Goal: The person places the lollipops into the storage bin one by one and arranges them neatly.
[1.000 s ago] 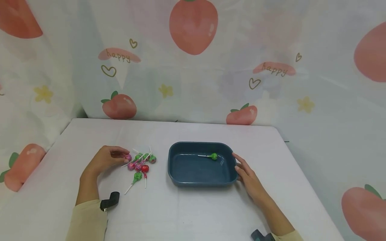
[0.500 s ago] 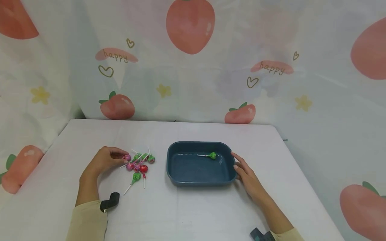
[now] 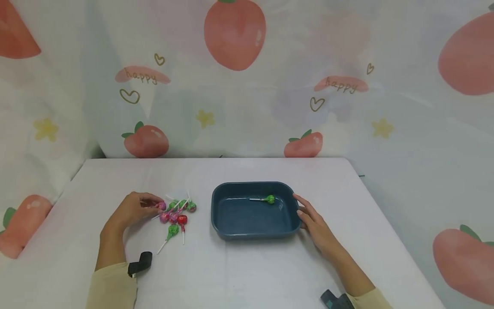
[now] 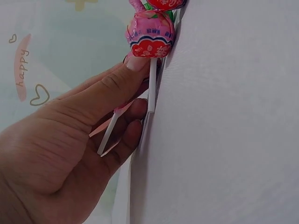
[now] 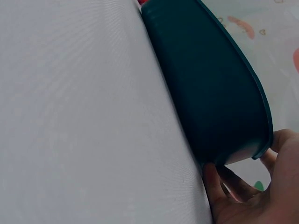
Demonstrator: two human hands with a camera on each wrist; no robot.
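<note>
On the left, my left hand (image 3: 135, 209) pinches a purple-pink wrapped lollipop (image 3: 161, 206) between thumb and fingers at the edge of a pile. In the left wrist view its white stick (image 4: 108, 133) hangs below the thumb, which hides most of the candy. Another pink lollipop (image 4: 150, 35) lies just beyond the thumb tip. The pile also has a red lollipop (image 3: 182, 219) and several green ones, with one green lollipop (image 3: 173, 230) at the near side. My right hand (image 3: 318, 227) rests against the right end of a dark blue dish (image 3: 247, 236), fingers extended along its rim and wall.
Inside the dish, a green lollipop (image 3: 270, 199) lies with its stick pointing left. A white cloth covers the table (image 3: 231, 274). Behind it hangs a curtain (image 3: 239, 107) printed with peaches. Each wrist carries a black camera (image 3: 140, 264).
The head view has shifted slightly, so everything appears a little lower or further left. Both hands, the lollipops and the dish keep their places relative to each other.
</note>
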